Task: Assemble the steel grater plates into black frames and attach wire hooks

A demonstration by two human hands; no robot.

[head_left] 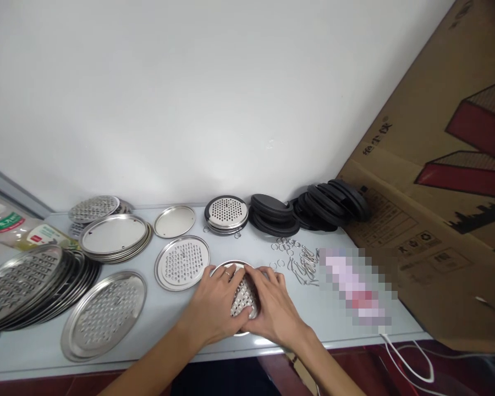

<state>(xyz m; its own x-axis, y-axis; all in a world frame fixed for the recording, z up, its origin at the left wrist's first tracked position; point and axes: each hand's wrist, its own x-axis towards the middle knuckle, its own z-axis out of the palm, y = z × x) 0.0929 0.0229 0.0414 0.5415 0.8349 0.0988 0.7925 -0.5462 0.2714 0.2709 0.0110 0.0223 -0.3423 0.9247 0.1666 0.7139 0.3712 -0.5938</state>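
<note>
Two-handed grip (218,302) (274,303) half-curled; touching grater disc (245,297)

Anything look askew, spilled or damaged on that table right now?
No clear spill or damage. The black round parts beside the cardboard box lean in a slumped pile, not stacked flat. The small metal rings lie loosely scattered. The left hand and right hand partly cover the grater plate, so its condition is uncertain.

Open table (325,325) front right; grater plates (182,263) block left.
</note>
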